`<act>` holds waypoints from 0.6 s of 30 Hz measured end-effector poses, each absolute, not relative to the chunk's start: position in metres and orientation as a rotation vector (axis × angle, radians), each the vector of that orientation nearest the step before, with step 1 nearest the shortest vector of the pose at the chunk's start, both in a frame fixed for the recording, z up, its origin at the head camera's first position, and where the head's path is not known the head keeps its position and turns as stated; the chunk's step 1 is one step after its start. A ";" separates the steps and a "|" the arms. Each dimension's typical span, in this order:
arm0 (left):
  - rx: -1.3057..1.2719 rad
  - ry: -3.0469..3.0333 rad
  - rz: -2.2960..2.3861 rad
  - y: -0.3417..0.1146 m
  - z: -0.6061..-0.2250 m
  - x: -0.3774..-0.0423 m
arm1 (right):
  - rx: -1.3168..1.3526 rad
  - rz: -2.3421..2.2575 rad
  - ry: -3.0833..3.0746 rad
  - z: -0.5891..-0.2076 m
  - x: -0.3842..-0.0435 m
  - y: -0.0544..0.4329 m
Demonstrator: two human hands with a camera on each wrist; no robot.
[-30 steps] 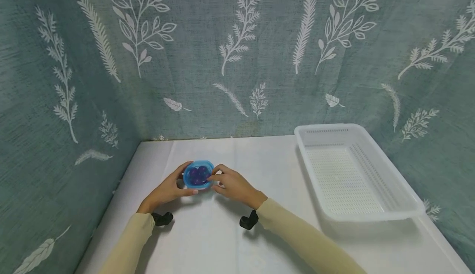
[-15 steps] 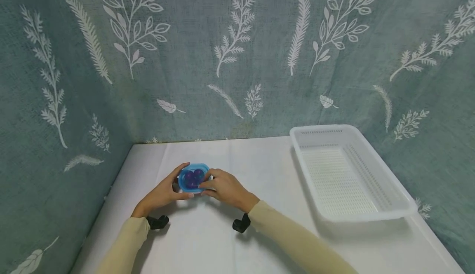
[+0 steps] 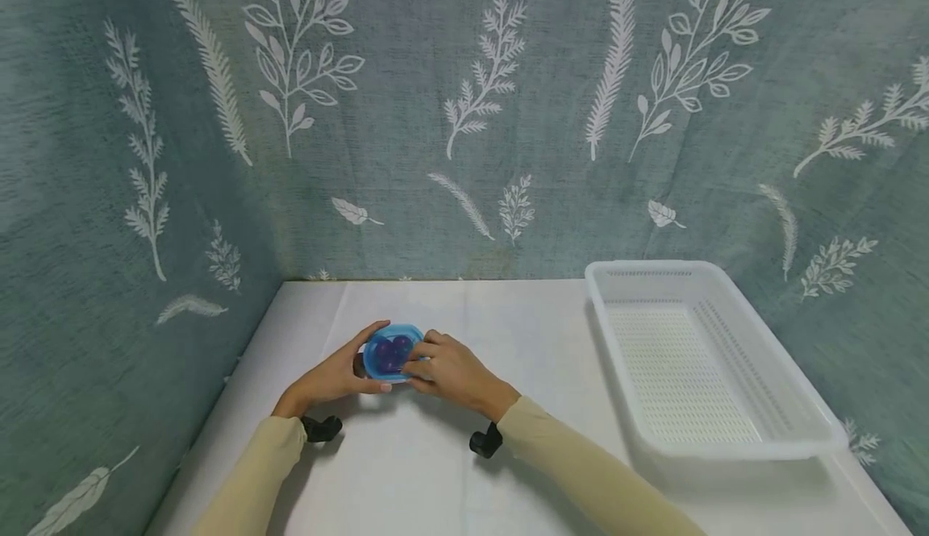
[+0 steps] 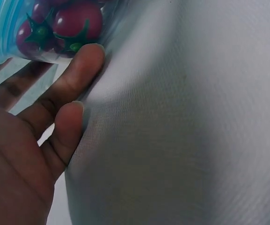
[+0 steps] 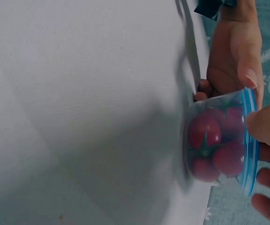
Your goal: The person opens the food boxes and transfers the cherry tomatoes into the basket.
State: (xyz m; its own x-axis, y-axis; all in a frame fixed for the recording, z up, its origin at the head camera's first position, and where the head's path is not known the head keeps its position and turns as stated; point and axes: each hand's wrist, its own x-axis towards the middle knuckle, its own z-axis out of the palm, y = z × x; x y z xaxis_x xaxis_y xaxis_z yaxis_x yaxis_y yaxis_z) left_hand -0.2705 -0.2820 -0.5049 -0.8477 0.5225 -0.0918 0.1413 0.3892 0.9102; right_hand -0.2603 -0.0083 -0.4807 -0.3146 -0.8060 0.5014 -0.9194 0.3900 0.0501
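A small clear plastic tub (image 5: 223,108) with a translucent blue lid (image 3: 393,333) stands on the white table. Several red cherry tomatoes (image 5: 205,129) with green stems lie inside and look purple through the lid. My left hand (image 3: 335,375) grips the tub from its left, thumb on the near side and fingers round the far side. On the right, my right hand (image 3: 453,371) has its fingers bent at the lid's edge. The right wrist view shows its thumb on the lid's rim and its other fingers beyond it. The left wrist view cuts off most of the tub.
A white perforated plastic basket (image 3: 627,367) sits to the right on the table (image 3: 508,318). Patterned green-blue cloth (image 3: 406,117) hangs behind and along both sides. Black wrist cameras are strapped to both wrists.
The head view has shifted slightly. My right hand's fingers have moved a little along the lid's right edge, while my left hand keeps its grip on the tub.
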 end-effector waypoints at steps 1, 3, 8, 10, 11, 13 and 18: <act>0.575 2.296 1.443 -0.281 -0.506 -0.271 | 1.493 0.346 -2.206 -0.481 -0.260 -0.008; 0.570 2.315 1.437 -0.280 -0.508 -0.271 | 1.513 0.361 -2.221 -0.481 -0.260 -0.008; 0.546 2.376 1.437 -0.279 -0.511 -0.267 | 1.556 0.336 -2.256 -0.480 -0.262 -0.008; 0.532 2.392 1.440 -0.279 -0.510 -0.265 | 1.578 0.325 -2.260 -0.480 -0.263 -0.009; 0.520 2.395 1.445 -0.279 -0.510 -0.265 | 1.586 0.323 -2.262 -0.480 -0.263 -0.009; 0.487 2.373 1.466 -0.279 -0.509 -0.263 | 1.599 0.334 -2.266 -0.479 -0.264 -0.009; 0.428 2.325 1.511 -0.278 -0.505 -0.262 | 1.608 0.370 -2.288 -0.475 -0.265 -0.008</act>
